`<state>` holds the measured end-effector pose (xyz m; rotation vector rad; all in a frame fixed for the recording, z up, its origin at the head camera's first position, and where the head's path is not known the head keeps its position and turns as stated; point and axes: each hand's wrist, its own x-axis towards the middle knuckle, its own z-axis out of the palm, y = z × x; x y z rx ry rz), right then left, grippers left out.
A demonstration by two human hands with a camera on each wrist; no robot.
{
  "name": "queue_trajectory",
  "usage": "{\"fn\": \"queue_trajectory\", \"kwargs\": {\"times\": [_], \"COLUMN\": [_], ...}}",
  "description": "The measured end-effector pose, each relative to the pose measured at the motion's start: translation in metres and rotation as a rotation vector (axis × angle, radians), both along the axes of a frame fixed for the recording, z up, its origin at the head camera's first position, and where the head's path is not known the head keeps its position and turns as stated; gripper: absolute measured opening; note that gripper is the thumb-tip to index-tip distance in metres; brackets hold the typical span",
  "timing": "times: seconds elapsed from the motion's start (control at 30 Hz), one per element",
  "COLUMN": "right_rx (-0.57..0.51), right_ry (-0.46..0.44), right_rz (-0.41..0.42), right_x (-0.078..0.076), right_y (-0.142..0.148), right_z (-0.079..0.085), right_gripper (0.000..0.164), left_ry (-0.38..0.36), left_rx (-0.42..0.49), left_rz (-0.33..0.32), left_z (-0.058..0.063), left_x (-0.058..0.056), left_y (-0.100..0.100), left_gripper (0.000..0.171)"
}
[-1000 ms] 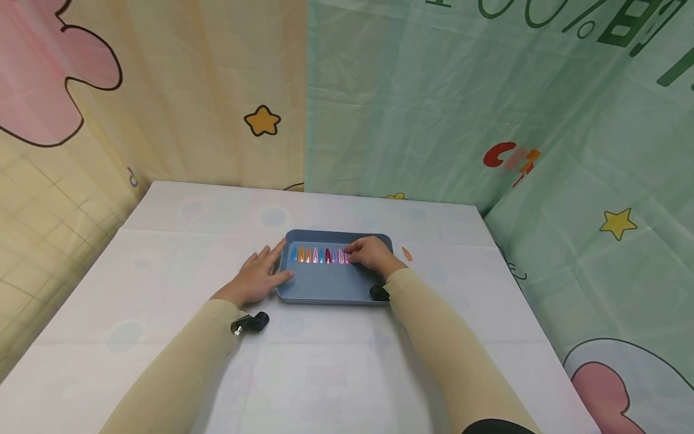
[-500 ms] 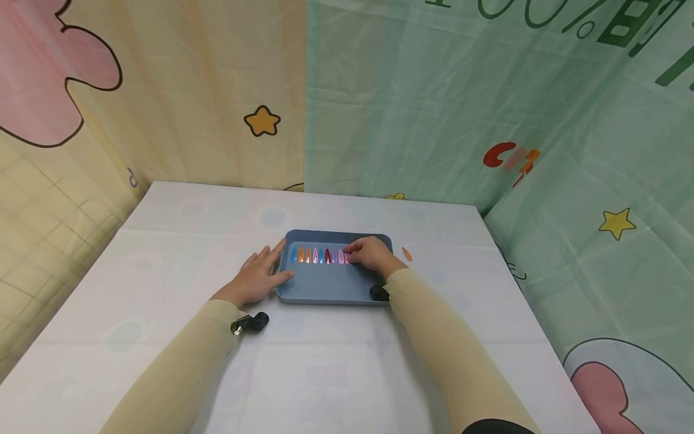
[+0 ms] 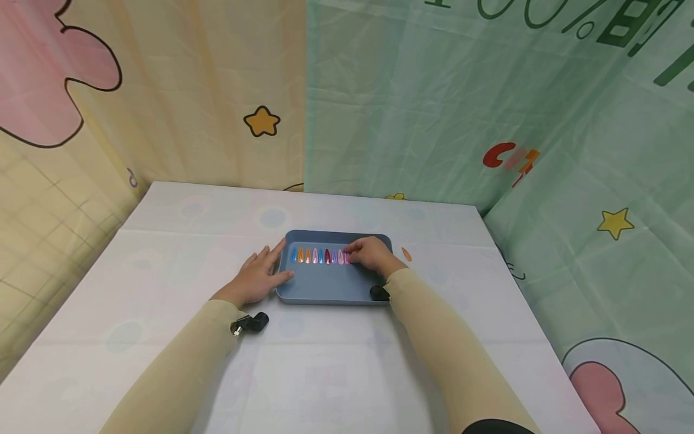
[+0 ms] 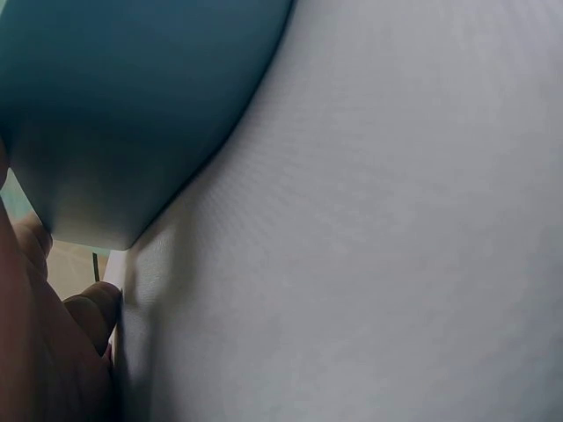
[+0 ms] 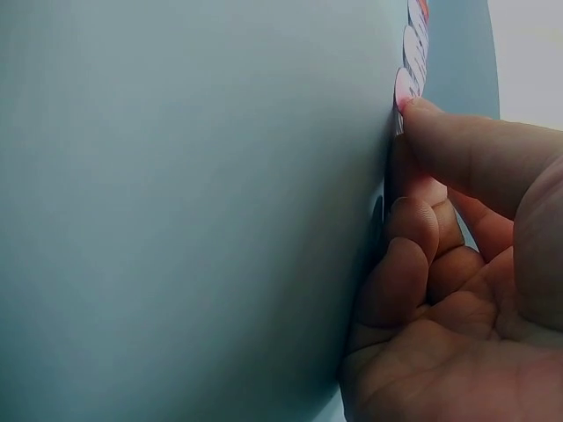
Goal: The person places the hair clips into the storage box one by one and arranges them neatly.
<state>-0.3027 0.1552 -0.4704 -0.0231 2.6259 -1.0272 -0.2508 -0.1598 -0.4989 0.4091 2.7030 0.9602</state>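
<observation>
A blue-grey tray (image 3: pixel 325 286) lies on the table, with a row of several colourful snap hair clips (image 3: pixel 321 256) across its upper half. At the row's right end, my right hand (image 3: pixel 371 253) pinches a pink hair clip (image 3: pixel 347 258) between thumb and fingertips; the right wrist view shows the thumb on the pink clip (image 5: pixel 404 85), its other fingers curled below. My left hand (image 3: pixel 256 279) rests spread at the tray's left edge, its thumb over the rim. In the left wrist view, parts of the left fingers (image 4: pixel 92 312) show beside the tray's outer wall (image 4: pixel 132 114).
An orange hair clip (image 3: pixel 406 254) lies on the white-covered table (image 3: pixel 309 361), just right of the tray. Printed curtains (image 3: pixel 396 120) hang behind the table and on its right side. Small black wrist cameras (image 3: pixel 257 322) stick out from the sleeves.
</observation>
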Motion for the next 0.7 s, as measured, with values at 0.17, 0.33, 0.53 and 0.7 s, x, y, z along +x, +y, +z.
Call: {"fn": "queue_trajectory", "kwargs": {"times": [0.17, 0.33, 0.53, 0.7], "right_rx": [0.001, -0.029, -0.084, -0.155], "right_ry": [0.007, 0.001, -0.033, -0.011], "right_rz": [0.013, 0.028, -0.006, -0.055], "right_x": [0.000, -0.002, -0.005, -0.006], "right_y": [0.001, 0.006, 0.017, 0.035], "right_z": [0.000, 0.001, 0.015, 0.041], "right_gripper": [0.031, 0.033, 0.038, 0.042], "left_ry": [0.002, 0.000, -0.003, -0.006], "left_rx": [-0.002, 0.003, 0.000, 0.001], "left_rz": [-0.001, 0.001, 0.000, 0.004], "left_z": [0.000, 0.000, -0.001, 0.000], "left_x": [0.000, 0.000, 0.000, 0.000], "left_y": [0.000, 0.000, 0.000, 0.000], "left_gripper": [0.093, 0.093, 0.093, 0.093]}}
